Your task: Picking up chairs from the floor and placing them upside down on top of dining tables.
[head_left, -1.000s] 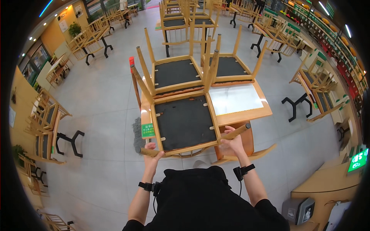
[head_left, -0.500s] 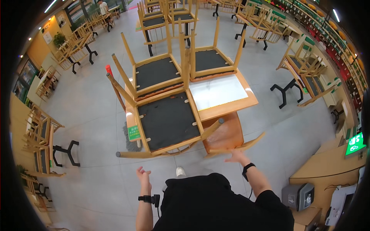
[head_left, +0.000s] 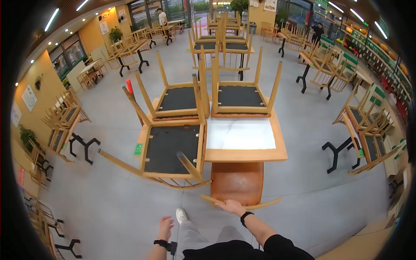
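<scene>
An upright chair (head_left: 237,184) with a brown seat stands at the near side of a wooden table (head_left: 247,155), its seat partly under the tabletop. My right hand (head_left: 232,207) grips the top rail of its backrest, left of the middle. My left hand (head_left: 166,226) hangs in the air to the left, holding nothing, its fingers loosely curled and apart. On the tabletop, left of the bare part, an upturned chair (head_left: 171,149) lies with its dark underside up and legs raised. Two more upturned chairs (head_left: 180,99) sit behind it and at the far right.
A red-topped stick (head_left: 129,86) leans by the table's left edge. Other tables with upturned chairs stand at left, right (head_left: 372,143) and ahead, with black legs reaching onto the floor. A person (head_left: 162,19) stands far off at the left, another person (head_left: 317,32) at the right.
My view has tilted up and shifted, bringing the chair nearer the middle. My right hand, spread at the backrest before, now wraps its rail. My left hand stays free.
</scene>
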`<state>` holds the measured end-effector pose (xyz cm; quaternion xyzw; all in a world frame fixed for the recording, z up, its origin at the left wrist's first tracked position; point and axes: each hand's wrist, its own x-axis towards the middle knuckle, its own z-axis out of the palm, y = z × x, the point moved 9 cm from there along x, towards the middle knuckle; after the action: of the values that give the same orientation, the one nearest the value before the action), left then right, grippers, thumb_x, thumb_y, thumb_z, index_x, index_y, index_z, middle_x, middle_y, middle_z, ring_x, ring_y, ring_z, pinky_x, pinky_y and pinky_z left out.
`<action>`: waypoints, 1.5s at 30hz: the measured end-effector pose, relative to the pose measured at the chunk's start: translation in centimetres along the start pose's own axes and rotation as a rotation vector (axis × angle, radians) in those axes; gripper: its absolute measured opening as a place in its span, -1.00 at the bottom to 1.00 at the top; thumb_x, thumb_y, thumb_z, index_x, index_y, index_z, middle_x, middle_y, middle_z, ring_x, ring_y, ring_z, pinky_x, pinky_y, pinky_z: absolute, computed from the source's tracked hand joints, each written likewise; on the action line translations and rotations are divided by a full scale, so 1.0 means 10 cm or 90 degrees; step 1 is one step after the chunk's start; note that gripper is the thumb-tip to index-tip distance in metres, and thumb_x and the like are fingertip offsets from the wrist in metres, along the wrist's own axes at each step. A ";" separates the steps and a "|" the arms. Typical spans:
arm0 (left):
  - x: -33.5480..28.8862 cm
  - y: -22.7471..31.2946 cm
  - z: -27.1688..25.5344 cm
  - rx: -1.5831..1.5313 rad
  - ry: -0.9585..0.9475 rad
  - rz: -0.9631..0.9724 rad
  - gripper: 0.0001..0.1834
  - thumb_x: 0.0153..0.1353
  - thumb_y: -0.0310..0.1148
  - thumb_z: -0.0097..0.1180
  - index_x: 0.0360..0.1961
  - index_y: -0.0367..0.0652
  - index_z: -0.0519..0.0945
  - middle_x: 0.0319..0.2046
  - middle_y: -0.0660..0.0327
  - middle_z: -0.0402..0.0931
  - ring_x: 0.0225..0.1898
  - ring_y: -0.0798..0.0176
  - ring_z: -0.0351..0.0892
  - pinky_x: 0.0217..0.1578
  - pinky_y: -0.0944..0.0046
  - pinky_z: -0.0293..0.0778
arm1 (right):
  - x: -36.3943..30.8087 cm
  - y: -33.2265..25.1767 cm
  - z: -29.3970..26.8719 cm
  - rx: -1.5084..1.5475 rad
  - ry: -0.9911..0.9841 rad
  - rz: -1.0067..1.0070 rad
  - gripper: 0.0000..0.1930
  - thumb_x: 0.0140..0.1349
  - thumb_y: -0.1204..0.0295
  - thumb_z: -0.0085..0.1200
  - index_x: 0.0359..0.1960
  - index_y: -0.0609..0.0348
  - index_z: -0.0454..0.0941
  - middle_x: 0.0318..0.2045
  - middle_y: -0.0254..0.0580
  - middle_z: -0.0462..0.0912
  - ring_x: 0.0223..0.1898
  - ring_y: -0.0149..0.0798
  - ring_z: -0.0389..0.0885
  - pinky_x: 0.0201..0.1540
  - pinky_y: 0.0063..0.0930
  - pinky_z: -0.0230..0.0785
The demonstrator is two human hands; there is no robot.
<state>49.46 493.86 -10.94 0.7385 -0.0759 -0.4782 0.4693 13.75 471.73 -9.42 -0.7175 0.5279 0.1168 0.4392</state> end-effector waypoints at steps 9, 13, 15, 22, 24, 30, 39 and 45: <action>-1.16 -0.66 0.82 0.022 -0.092 -0.073 -0.65 0.04 -0.47 0.18 -0.09 -0.15 0.52 -0.27 0.25 0.52 -0.23 0.33 0.49 -0.19 0.23 0.42 | -0.91 0.79 0.26 -0.039 -0.025 0.015 -0.06 0.01 -0.55 -0.20 0.02 0.05 0.65 -0.03 0.04 0.66 0.07 0.06 0.59 0.14 -0.14 0.40; -1.19 -1.21 0.86 0.001 -0.121 -0.123 -0.66 0.06 -0.48 0.14 -0.07 -0.18 0.50 -0.28 0.23 0.50 -0.22 0.30 0.48 -0.13 0.17 0.44 | -1.48 1.04 0.35 -0.038 -0.045 0.064 -0.09 -0.08 -0.59 -0.14 -0.19 0.01 0.75 -0.22 -0.06 0.72 -0.06 -0.05 0.67 0.00 -0.25 0.47; -1.18 -1.56 0.89 0.011 -0.125 -0.154 -0.67 0.10 -0.47 0.12 -0.06 -0.19 0.50 -0.29 0.22 0.49 -0.21 0.28 0.48 -0.10 0.14 0.45 | -1.79 1.11 0.41 -0.024 -0.044 0.085 -0.10 -0.11 -0.60 -0.11 -0.26 -0.01 0.77 -0.33 -0.12 0.73 -0.15 -0.10 0.69 -0.08 -0.30 0.49; -1.15 -2.87 1.38 -0.032 -0.121 -0.331 -0.31 0.25 -0.19 0.14 0.26 -0.37 0.19 0.09 -0.20 0.30 0.01 -0.05 0.42 0.08 -0.02 0.41 | -2.62 1.63 0.54 0.111 -0.006 0.175 -0.17 -0.06 -0.57 -0.08 -0.37 -0.02 0.77 -0.58 -0.30 0.65 -0.40 -0.26 0.67 -0.28 -0.39 0.46; -1.07 -3.12 1.56 -0.113 -0.118 -0.375 -0.13 0.27 -0.10 0.13 0.38 -0.37 -0.01 0.22 -0.30 0.16 0.13 -0.17 0.35 0.17 -0.07 0.35 | -2.84 1.71 0.48 0.194 0.033 0.179 -0.18 -0.03 -0.54 -0.06 -0.42 0.02 0.75 -0.61 -0.31 0.63 -0.44 -0.31 0.65 -0.31 -0.42 0.44; -0.91 -3.09 2.49 -0.384 -0.294 -0.325 0.03 0.36 0.26 -0.18 0.47 -0.26 -0.32 0.47 -0.14 -0.12 0.48 -0.10 -0.08 0.42 -0.05 -0.13 | -3.67 2.41 0.62 0.481 0.231 0.220 -0.47 0.13 -0.11 0.27 -0.45 0.21 0.68 -0.65 -0.35 0.57 -0.55 -0.50 0.54 -0.44 -0.55 0.39; -2.04 -1.76 4.13 -0.520 -0.539 -0.327 -0.24 0.45 0.08 -0.23 0.42 -0.29 0.02 0.37 -0.12 0.17 0.36 -0.10 0.23 0.37 -0.04 0.16 | -5.43 2.66 0.72 0.718 0.500 0.233 -0.74 0.20 0.33 0.28 -0.46 0.33 0.62 -0.63 -0.28 0.59 -0.58 -0.45 0.53 -0.51 -0.53 0.36; -2.64 -1.48 4.57 -0.006 -0.412 0.027 -0.55 0.37 -0.08 0.00 0.08 -0.21 0.43 0.03 0.10 0.48 0.07 0.17 0.47 0.08 0.18 0.41 | -5.95 2.55 1.07 0.754 0.564 0.256 -0.57 0.32 0.12 0.15 -0.42 0.34 0.59 -0.64 -0.26 0.56 -0.63 -0.44 0.47 -0.57 -0.55 0.25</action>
<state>-5.14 488.42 -10.17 0.5440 -0.2345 -0.6788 0.4339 -29.75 517.28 8.98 -0.2324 0.7497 -0.4064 0.4678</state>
